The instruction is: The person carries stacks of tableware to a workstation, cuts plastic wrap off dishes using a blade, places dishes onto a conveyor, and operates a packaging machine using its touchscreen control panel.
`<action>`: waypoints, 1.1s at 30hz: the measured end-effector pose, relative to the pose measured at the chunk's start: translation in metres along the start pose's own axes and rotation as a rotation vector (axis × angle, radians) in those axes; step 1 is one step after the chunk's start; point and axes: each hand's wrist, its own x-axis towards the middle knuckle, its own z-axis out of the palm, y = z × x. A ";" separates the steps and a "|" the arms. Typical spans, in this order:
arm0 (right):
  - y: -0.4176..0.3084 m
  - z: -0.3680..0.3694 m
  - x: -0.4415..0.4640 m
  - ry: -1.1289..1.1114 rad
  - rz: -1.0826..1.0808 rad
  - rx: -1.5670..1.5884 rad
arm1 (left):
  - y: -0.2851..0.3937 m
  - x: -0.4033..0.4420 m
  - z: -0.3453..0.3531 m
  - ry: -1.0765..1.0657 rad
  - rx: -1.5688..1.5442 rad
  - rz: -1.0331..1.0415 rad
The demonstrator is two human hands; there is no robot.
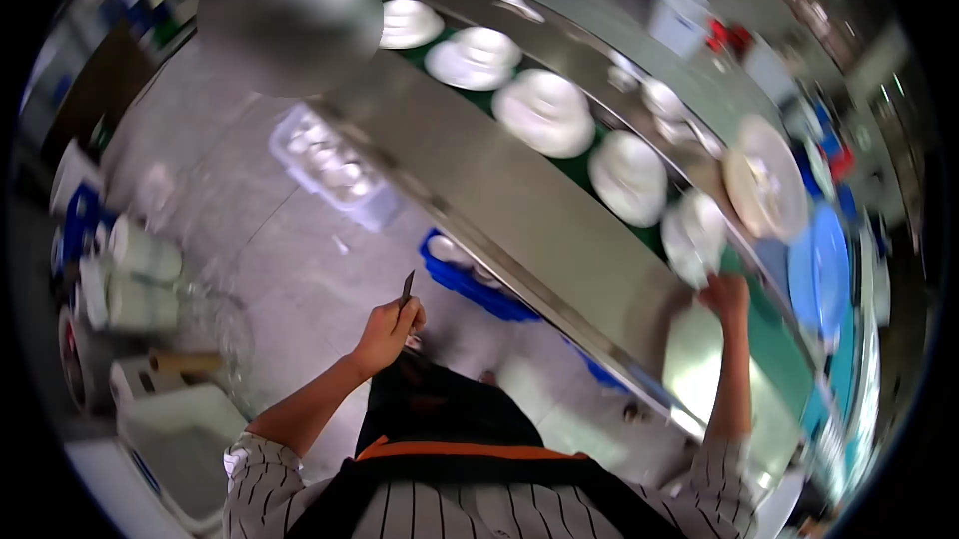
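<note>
My left hand (388,333) is closed around a small knife (408,285), its dark narrow blade pointing up, away from my body. It is over the floor, left of the steel counter. On the right, my right hand (726,297) reaches across the counter to the near edge of a white dish stack (693,236). Its fingers are blurred, and whether they grip the dish I cannot tell. More white stacks, a wide dish below with smaller ones on top, stand in a row along the green conveyor belt (769,324); one such stack (628,179) is just beyond.
A steel counter (479,164) runs diagonally along the belt. Below it stand a white crate (378,211) and a blue crate (470,287) holding white pieces. Past the belt are a beige basin (744,164) and a blue basin (819,269). A blurred round shape (290,19) hides the upper left.
</note>
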 end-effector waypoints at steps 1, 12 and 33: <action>-0.034 -0.010 -0.020 0.192 0.026 0.401 | -0.012 0.008 -0.025 0.093 -0.022 -0.039; -0.828 0.036 0.041 -0.490 -0.792 1.208 | -0.127 0.062 -0.489 0.676 0.109 -0.178; -1.831 0.058 0.385 -1.072 -1.075 1.393 | -0.232 0.412 -1.222 1.159 -0.627 0.059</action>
